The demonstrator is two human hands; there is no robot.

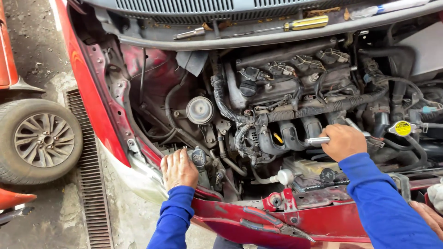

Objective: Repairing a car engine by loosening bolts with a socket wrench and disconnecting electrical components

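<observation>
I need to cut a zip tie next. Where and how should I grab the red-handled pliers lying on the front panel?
Take the red-handled pliers by both red handles together, at their left end, coming down from above. They lie flat on the red front panel, jaws pointing right, handles slightly spread and clear of the right hand, which grips a metal tool.

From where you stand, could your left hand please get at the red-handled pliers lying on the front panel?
Probably yes: the left hand rests on the car's edge, holding nothing, and the pliers lie uncovered on the red front panel just below it, with nothing between.
</observation>
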